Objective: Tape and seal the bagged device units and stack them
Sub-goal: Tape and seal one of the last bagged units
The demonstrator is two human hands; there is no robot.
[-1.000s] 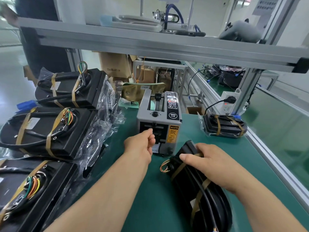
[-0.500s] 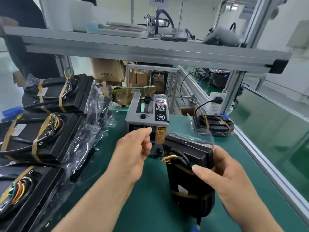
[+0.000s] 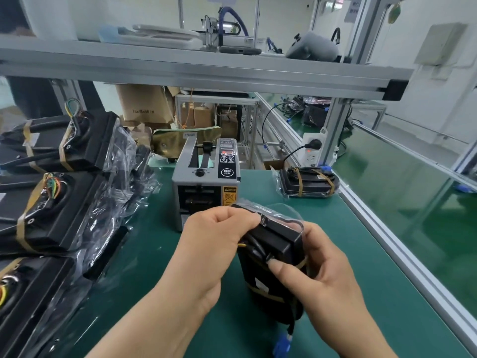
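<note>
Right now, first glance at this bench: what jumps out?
Centre front, the left hand and right hand grip a black bagged device unit, held upright over the green mat. Just behind it sits the grey tape dispenser. A pile of taped units lines the left edge; a lone unit lies far right.

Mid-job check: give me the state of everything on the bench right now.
Held unit: bagged, upright on end, in both hands.
Left hand: pinches the bag at its top.
Right hand: grips the unit's side.
Tape dispenser: upright behind the hands.
Plug: seated in socket.
Far unit: bagged, lying flat.
Left units: bagged, bag ends loose.
</note>
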